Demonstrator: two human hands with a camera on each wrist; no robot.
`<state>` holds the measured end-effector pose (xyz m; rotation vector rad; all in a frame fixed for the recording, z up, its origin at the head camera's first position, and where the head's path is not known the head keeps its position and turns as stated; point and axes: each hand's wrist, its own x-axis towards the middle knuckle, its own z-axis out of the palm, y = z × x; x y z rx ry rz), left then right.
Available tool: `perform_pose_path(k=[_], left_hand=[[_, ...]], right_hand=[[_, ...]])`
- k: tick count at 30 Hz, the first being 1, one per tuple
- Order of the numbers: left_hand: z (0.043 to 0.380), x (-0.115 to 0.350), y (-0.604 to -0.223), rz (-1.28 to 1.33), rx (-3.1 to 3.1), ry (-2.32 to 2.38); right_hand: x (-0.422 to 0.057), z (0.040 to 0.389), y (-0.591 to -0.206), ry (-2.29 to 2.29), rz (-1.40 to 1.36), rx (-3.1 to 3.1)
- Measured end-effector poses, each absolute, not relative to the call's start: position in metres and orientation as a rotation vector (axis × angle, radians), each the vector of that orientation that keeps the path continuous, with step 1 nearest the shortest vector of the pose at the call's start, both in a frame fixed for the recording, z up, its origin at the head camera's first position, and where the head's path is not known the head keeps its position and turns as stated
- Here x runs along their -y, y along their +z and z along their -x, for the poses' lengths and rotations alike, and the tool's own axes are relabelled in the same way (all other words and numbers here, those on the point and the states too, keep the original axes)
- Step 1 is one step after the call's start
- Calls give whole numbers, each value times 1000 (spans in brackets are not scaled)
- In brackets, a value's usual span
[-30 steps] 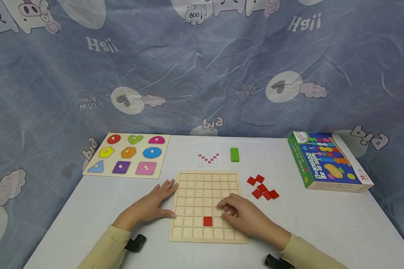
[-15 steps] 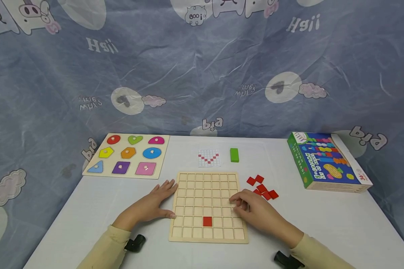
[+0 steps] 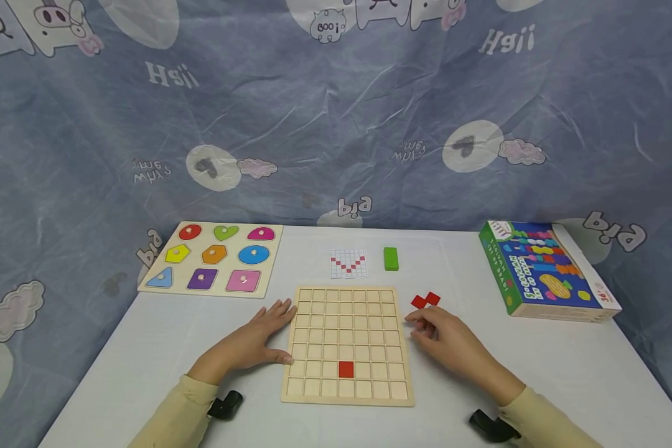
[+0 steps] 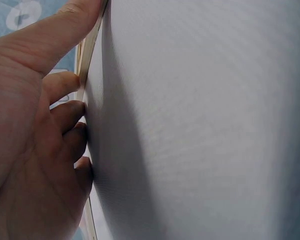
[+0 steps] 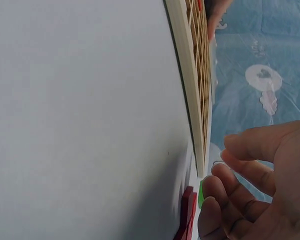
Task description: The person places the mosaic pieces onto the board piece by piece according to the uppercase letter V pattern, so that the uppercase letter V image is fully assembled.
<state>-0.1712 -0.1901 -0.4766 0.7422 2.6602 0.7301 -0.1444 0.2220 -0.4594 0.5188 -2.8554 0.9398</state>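
Observation:
A wooden grid board (image 3: 321, 336) lies flat on the table with one red square tile (image 3: 346, 369) in a cell of its lower part. My left hand (image 3: 251, 339) rests at the board's left edge, thumb and fingertips touching it with the fingers extended. Just past the right edge, my right hand (image 3: 453, 342) hovers with loosely bent fingers and nothing between them. Two loose red tiles (image 3: 419, 302) show beyond its fingertips; the other tiles are hidden behind the hand. The right wrist view shows red tiles (image 5: 186, 215) below the fingers.
Behind the board lie a small pattern card (image 3: 348, 264) and a green block (image 3: 391, 259). A shape puzzle with knobs (image 3: 208, 267) is at the back left. The colourful box (image 3: 549, 270) stands at the back right, before a blue printed cloth (image 3: 325, 124).
My right hand has moved right and slightly away from me, from over the board to the loose red tiles, now covering several of them. The left hand stays put.

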Motion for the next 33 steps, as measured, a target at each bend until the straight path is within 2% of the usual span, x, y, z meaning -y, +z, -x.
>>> perform_pose_path(k=[18, 33], left_hand=[[172, 191, -479, -743, -2663, 734], [171, 191, -476, -758, -2655, 747]], right_hand=[[-241, 154, -462, 843, -304, 2911], [-240, 157, -464, 791, -338, 2967]])
